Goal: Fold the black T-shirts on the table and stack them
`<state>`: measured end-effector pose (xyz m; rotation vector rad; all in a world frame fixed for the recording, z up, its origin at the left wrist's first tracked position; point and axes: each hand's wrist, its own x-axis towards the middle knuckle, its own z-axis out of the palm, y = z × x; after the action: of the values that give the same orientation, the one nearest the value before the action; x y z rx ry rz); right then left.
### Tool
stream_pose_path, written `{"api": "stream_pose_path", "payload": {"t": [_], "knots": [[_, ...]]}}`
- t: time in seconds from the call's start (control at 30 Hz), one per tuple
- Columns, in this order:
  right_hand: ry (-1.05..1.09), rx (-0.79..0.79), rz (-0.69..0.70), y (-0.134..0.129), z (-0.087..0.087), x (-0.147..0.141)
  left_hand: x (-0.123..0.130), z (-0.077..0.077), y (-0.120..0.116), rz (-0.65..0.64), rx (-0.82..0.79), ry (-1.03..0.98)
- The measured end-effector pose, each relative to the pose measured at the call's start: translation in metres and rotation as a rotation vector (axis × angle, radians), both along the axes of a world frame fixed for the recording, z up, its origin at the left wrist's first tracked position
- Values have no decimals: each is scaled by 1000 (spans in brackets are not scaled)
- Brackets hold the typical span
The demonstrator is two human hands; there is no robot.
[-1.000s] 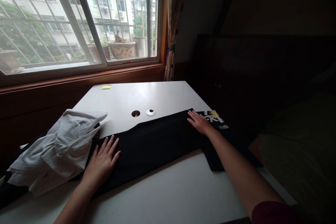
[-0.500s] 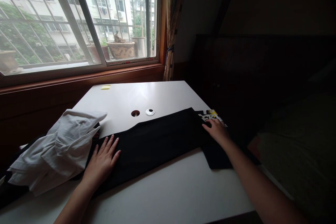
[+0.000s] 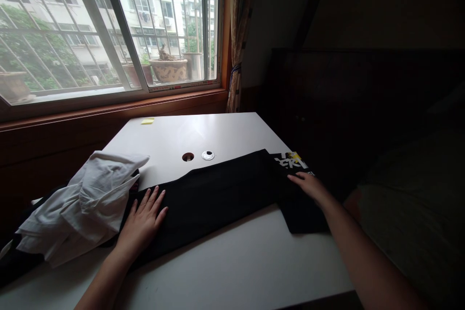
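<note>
A long black garment (image 3: 218,193) lies flat across the white table (image 3: 232,271). Spread on its left end, my left hand (image 3: 145,215) rests with fingers apart and holds nothing. At the right end, my right hand (image 3: 308,185) is over dark cloth just below a white and yellow print (image 3: 292,160). Its fingers reach leftward; whether they pinch any cloth is too dark to tell. A crumpled white cloth (image 3: 83,203) lies beside my left hand, on top of other dark cloth.
A yellow note (image 3: 147,120) is stuck near the table's far left corner. A round hole (image 3: 188,157) and a silver grommet (image 3: 208,155) are in the tabletop. Behind stand a barred window and a tied curtain (image 3: 236,53). The right side is dark.
My right hand has moved right and slightly down, uncovering more of the white and yellow print. My left hand stays in place on the black garment.
</note>
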<state>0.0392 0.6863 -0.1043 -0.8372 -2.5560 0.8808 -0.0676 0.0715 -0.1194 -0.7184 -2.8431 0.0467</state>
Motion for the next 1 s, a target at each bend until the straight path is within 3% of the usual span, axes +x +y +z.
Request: {"api": "stream_pose_path", "payload": {"t": [0.17,0.3,0.43,0.67,0.83,1.0], "knots": [[29,-281,-77,-7,10,7,4,-1,11,4,15,-5],[81,-395,-138,-7,13,13,9,4,29,-14,32,-18],[124,-397,-151,-1,15,19,5,15,30,-92,101,-81],[229,-213,-171,-8,28,13,-16,9,-16,-124,367,-67],[329,-93,-109,-58,64,-11,-21,7,-24,-134,548,-142],[410,116,101,-154,110,-41,-20,11,-23,-121,602,-178]]}}
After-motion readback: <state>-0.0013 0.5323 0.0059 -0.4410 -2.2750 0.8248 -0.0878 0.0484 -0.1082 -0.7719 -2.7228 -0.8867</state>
